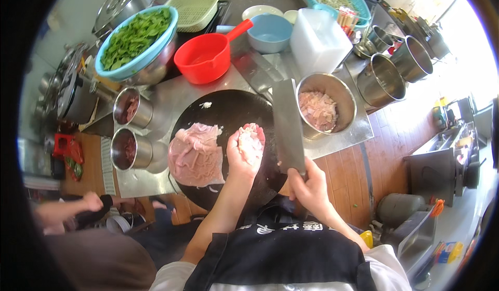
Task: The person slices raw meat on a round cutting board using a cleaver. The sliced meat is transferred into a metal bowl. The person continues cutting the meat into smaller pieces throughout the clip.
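Note:
Palm up over the round dark chopping board (pixel 257 107), my left hand (pixel 243 162) cups a heap of cut pale raw meat (pixel 251 144). My right hand (pixel 310 185) grips the handle of a cleaver (pixel 287 123), whose broad blade stretches away from me over the board's right edge. A large slab of pale pink raw meat (pixel 197 156) lies on the left half of the board, with a small white scrap (pixel 206 105) beyond it. Just right of the blade stands a steel pot (pixel 347 100) with cut meat pieces (pixel 317 109) inside.
Two steel cups (pixel 142 150) holding darker meat stand left of the board. Behind it are a red ladle (pixel 204 59), a blue saucepan-shaped container (pixel 269 33), a white plastic container (pixel 321 43) and a blue basin of leafy greens (pixel 136 39). Another person's hand (pixel 92 202) is at lower left.

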`<state>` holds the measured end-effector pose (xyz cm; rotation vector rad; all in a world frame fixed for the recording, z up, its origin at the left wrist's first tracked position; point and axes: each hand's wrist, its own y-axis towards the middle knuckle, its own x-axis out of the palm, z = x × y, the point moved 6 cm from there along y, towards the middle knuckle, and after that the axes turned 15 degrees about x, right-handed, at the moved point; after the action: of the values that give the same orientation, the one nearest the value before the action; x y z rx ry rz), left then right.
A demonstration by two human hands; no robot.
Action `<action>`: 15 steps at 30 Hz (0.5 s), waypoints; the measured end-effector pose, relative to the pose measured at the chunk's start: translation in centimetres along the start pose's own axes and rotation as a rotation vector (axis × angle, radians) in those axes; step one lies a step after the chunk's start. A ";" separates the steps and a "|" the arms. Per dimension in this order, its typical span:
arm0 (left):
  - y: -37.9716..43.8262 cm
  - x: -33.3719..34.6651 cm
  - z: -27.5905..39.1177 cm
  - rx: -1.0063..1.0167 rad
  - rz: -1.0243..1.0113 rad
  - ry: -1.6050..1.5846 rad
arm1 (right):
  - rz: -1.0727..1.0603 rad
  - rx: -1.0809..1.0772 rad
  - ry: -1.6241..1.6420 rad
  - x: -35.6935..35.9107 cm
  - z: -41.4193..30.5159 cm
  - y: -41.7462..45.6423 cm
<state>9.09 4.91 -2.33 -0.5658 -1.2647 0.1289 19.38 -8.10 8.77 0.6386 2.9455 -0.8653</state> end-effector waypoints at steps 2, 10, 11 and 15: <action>0.5 0.6 -0.6 -0.053 -0.045 -0.014 | 0.038 0.033 0.083 -2.2 0.8 -0.5; 0.3 13.2 -4.7 -0.132 -0.484 0.202 | 0.160 0.054 0.382 -7.7 3.9 -3.1; 0.0 15.1 -5.5 -0.089 -0.527 0.263 | 0.179 0.050 0.396 -8.1 4.1 -3.3; 0.6 18.9 -10.4 0.040 -0.802 0.398 | 0.229 0.053 0.421 -8.8 4.9 -3.6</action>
<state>24.82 9.47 11.77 -0.0115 -1.0119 -0.5998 25.55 -16.74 7.49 1.2760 3.1126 -0.8808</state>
